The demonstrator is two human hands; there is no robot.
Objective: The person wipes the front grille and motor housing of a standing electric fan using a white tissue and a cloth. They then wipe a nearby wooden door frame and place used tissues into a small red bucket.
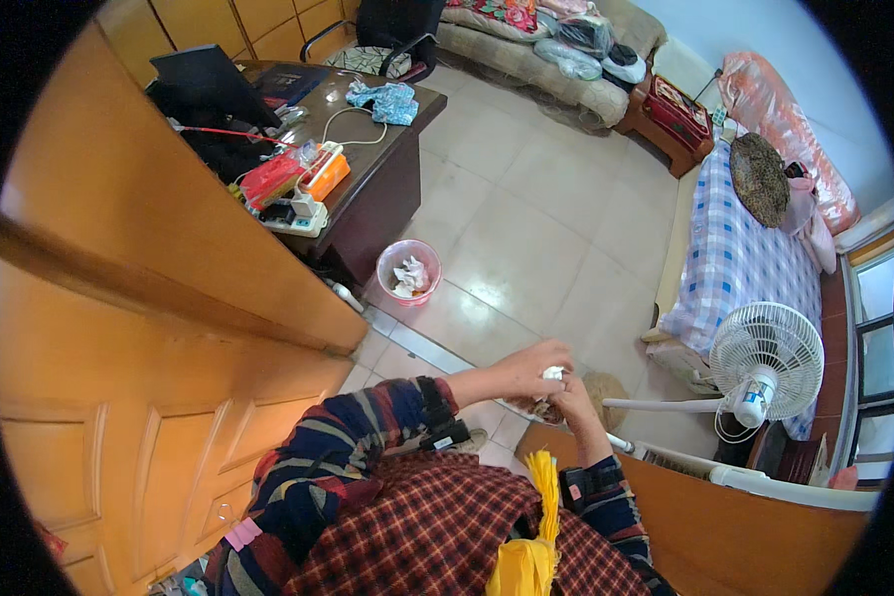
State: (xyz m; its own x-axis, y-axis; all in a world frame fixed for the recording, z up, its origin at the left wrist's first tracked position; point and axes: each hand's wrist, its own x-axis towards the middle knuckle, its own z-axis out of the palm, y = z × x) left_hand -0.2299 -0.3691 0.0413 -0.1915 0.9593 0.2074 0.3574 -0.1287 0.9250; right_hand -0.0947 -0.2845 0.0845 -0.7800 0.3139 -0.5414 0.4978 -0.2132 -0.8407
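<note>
My left hand (528,366) and my right hand (566,401) meet in front of me, above the tiled floor. Between their fingers sits a small white object (553,373), which both hands pinch. Something brownish (544,405) shows just under the hands; I cannot tell what it is. A yellow bristly item (543,477) sticks up against my chest, tucked between my plaid-clothed body and my right arm. Both forearms wear striped sleeves.
An open wooden door (159,298) stands at my left. A dark desk (387,169) with a laptop and clutter is beyond it, a pink wastebasket (408,271) beside it. A white fan (768,356) and a checked bed (745,248) are at the right.
</note>
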